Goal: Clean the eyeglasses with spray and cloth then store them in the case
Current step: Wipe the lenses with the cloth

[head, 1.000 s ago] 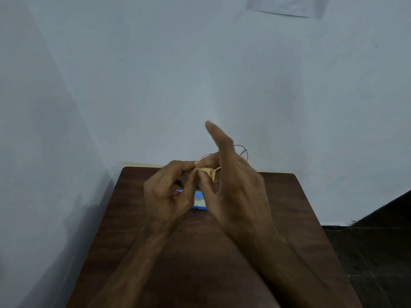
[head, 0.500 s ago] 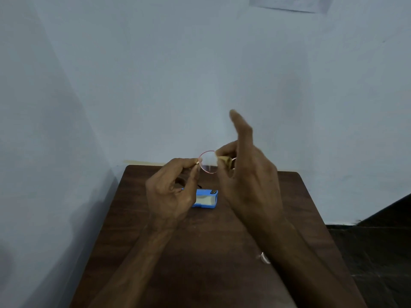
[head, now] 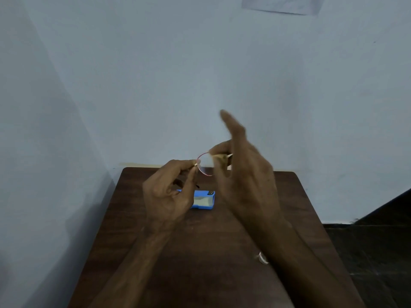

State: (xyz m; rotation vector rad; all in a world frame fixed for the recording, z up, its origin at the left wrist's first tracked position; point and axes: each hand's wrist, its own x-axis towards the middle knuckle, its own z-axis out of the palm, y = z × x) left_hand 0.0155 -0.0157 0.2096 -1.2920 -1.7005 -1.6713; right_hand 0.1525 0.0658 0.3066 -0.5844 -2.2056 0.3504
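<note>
The left hand has its grip closed on the eyeglasses: thumb and forefinger pinch the frame at the outer edge of one round, thin-rimmed lens. The right hand meets the glasses from the other side, its thumb and a bent finger pressed together on a small tan cloth against the far edge of that same lens; its forefinger points up and away, loose from the pinch. The second lens is hidden behind the right hand. A dark temple tip shows just below the left grip.

The glasses are held up in the air between the two grips, above the far half of the counter. Directly beneath the left grip, lying flat on the dark wood, is a blue case with a pale inner panel, partly covered by the left hand. Nearer the person, beside the right forearm, a small pale round object sits on the counter; what it is cannot be told. Beyond both grips rises a plain bluish wall, meeting another wall to the left.
</note>
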